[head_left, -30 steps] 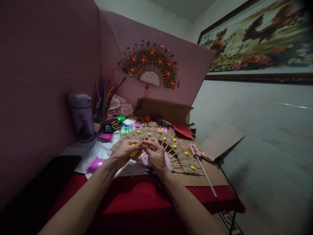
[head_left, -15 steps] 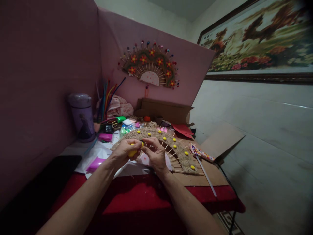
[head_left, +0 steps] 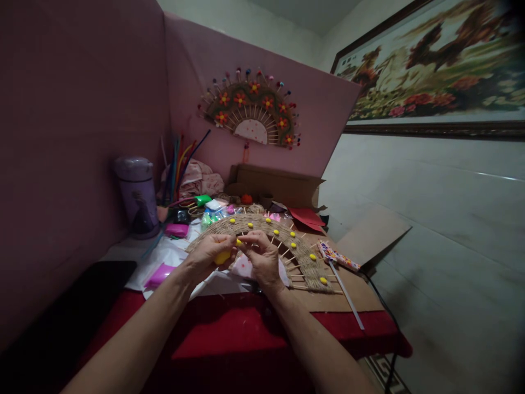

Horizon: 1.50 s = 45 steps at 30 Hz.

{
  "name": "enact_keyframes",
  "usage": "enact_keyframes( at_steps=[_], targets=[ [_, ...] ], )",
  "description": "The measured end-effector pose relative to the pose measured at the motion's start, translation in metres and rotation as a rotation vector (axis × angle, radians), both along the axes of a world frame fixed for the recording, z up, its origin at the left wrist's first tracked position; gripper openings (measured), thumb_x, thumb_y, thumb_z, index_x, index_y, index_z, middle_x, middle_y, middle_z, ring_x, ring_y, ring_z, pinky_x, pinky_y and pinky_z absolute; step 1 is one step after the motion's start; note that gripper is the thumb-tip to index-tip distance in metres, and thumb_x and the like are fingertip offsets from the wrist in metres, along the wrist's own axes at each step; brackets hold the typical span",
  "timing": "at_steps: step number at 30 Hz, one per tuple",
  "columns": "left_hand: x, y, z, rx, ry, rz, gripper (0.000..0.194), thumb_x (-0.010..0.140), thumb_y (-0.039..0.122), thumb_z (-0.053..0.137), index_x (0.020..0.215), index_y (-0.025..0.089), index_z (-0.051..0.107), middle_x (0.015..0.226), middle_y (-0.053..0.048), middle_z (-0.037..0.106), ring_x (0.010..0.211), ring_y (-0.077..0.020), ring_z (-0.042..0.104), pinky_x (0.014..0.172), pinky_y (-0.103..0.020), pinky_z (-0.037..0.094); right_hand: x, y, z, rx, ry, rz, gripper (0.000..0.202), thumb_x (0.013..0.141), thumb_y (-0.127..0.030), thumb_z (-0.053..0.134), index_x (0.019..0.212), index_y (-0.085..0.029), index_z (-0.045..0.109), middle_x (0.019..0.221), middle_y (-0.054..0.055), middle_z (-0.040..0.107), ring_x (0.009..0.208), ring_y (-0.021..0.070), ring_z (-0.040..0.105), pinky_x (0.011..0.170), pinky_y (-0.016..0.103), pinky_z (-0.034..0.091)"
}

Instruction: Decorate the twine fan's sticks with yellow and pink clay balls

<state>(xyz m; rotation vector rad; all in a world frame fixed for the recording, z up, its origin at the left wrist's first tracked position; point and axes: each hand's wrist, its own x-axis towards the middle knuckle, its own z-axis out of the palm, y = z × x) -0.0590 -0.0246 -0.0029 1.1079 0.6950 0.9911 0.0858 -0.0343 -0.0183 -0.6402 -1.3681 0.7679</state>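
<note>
My left hand (head_left: 207, 256) is closed round a lump of soft yellow clay (head_left: 222, 258). Between the fingertips of both hands shows a small yellow clay bit (head_left: 238, 242); whether it is joined to the lump I cannot tell. My right hand (head_left: 263, 261) is pinched, its thumb and forefinger at that bit. Beneath and beyond my hands lies a fan-shaped craft (head_left: 309, 268) of twine woven over thin sticks, with a pale spotted half-round base (head_left: 283, 272) partly hidden by my right hand. Several yellow clay dots (head_left: 292, 234) sit along its twine band.
A hot glue gun (head_left: 336, 256) with a glue stick lies on cardboard (head_left: 348, 290) at the right. Behind the fan are clay packets (head_left: 203, 200) and red sheets (head_left: 307, 219). A purple cup (head_left: 137, 200) stands left. A finished fan (head_left: 252, 106) hangs on the pink board.
The small yellow bit between my fingertips shows a little more clearly, and my fingers have shifted slightly around it. The fan and other things have stayed put.
</note>
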Motion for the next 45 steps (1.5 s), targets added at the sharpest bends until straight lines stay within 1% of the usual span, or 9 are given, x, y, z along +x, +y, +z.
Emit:
enact_keyframes(
  at_steps=[3, 8, 19, 24, 28, 32, 36, 41, 45],
  targets=[
    [-0.0005, 0.0006, -0.0012, 0.014, 0.003, -0.008, 0.041, 0.06, 0.046, 0.077, 0.06, 0.012, 0.054, 0.049, -0.001, 0.052, 0.038, -0.005, 0.04, 0.036, -0.017, 0.023, 0.0003, -0.0001, -0.0004, -0.019, -0.024, 0.03, 0.015, 0.072, -0.025, 0.072, 0.087, -0.028, 0.074, 0.085, 0.001, 0.053, 0.08, 0.0141, 0.051, 0.07, 0.027, 0.043],
    [-0.001, 0.0016, -0.0024, 0.009, 0.0, -0.011, 0.044, 0.064, 0.052, 0.073, 0.065, 0.011, 0.058, 0.051, -0.002, 0.053, 0.04, -0.0061, 0.043, 0.037, -0.017, 0.025, 0.0005, 0.0003, -0.0002, 0.013, -0.033, -0.015, 0.008, 0.073, -0.026, 0.071, 0.08, -0.025, 0.074, 0.08, 0.001, 0.052, 0.08, 0.0137, 0.05, 0.069, 0.026, 0.043],
    [-0.001, 0.0022, -0.0025, 0.019, -0.005, -0.014, 0.042, 0.061, 0.048, 0.076, 0.061, 0.012, 0.054, 0.049, 0.0, 0.052, 0.037, -0.005, 0.039, 0.035, -0.017, 0.021, 0.0003, 0.001, -0.0021, -0.001, -0.043, 0.028, 0.017, 0.071, -0.024, 0.073, 0.087, -0.027, 0.074, 0.084, 0.001, 0.052, 0.076, 0.0128, 0.051, 0.065, 0.025, 0.043],
    [-0.0013, 0.0018, -0.0032, 0.024, -0.001, -0.031, 0.044, 0.064, 0.053, 0.072, 0.065, 0.012, 0.057, 0.05, -0.001, 0.053, 0.038, -0.0057, 0.04, 0.035, -0.017, 0.022, 0.0002, 0.0014, -0.0019, 0.004, -0.047, -0.008, 0.009, 0.072, -0.025, 0.072, 0.081, -0.026, 0.074, 0.081, 0.001, 0.051, 0.077, 0.0131, 0.05, 0.065, 0.025, 0.043],
    [-0.0015, 0.0016, -0.0033, 0.035, 0.01, -0.009, 0.04, 0.062, 0.047, 0.076, 0.063, 0.013, 0.054, 0.049, 0.0, 0.053, 0.037, -0.0047, 0.038, 0.035, -0.017, 0.021, 0.0006, 0.0015, -0.0021, -0.019, -0.064, 0.016, 0.017, 0.071, -0.028, 0.073, 0.088, -0.027, 0.074, 0.086, 0.001, 0.053, 0.078, 0.0137, 0.052, 0.064, 0.025, 0.044],
    [-0.0011, 0.0021, -0.003, 0.012, 0.007, 0.002, 0.044, 0.063, 0.053, 0.073, 0.066, 0.012, 0.056, 0.051, -0.001, 0.053, 0.038, -0.0055, 0.04, 0.035, -0.017, 0.022, 0.0008, 0.0017, -0.0022, 0.025, -0.05, -0.019, 0.009, 0.074, -0.027, 0.07, 0.082, -0.026, 0.074, 0.081, 0.001, 0.053, 0.08, 0.0142, 0.052, 0.068, 0.026, 0.044],
    [-0.0008, 0.0026, -0.0029, 0.019, 0.023, 0.007, 0.041, 0.061, 0.046, 0.076, 0.062, 0.013, 0.053, 0.048, 0.0, 0.053, 0.036, -0.0049, 0.038, 0.035, -0.017, 0.021, 0.0009, 0.001, -0.0013, -0.004, -0.047, 0.006, 0.015, 0.072, -0.027, 0.072, 0.087, -0.027, 0.074, 0.084, 0.001, 0.054, 0.078, 0.0139, 0.052, 0.066, 0.026, 0.044],
    [-0.0005, 0.0034, -0.0035, 0.004, 0.037, -0.001, 0.044, 0.064, 0.053, 0.072, 0.065, 0.012, 0.057, 0.049, -0.001, 0.053, 0.037, -0.0059, 0.04, 0.035, -0.018, 0.022, 0.0002, 0.001, 0.0002, 0.003, -0.032, -0.013, 0.007, 0.073, -0.027, 0.071, 0.079, -0.026, 0.074, 0.079, 0.001, 0.053, 0.077, 0.0134, 0.05, 0.066, 0.026, 0.043],
    [0.0002, 0.0039, -0.0026, -0.001, 0.044, 0.019, 0.042, 0.062, 0.049, 0.075, 0.061, 0.013, 0.053, 0.048, -0.001, 0.053, 0.035, -0.005, 0.037, 0.034, -0.018, 0.02, 0.0002, 0.0019, 0.0, -0.056, -0.013, 0.027, 0.015, 0.069, -0.027, 0.074, 0.084, -0.026, 0.074, 0.084, 0.001, 0.055, 0.077, 0.0137, 0.052, 0.063, 0.025, 0.043]
  ],
)
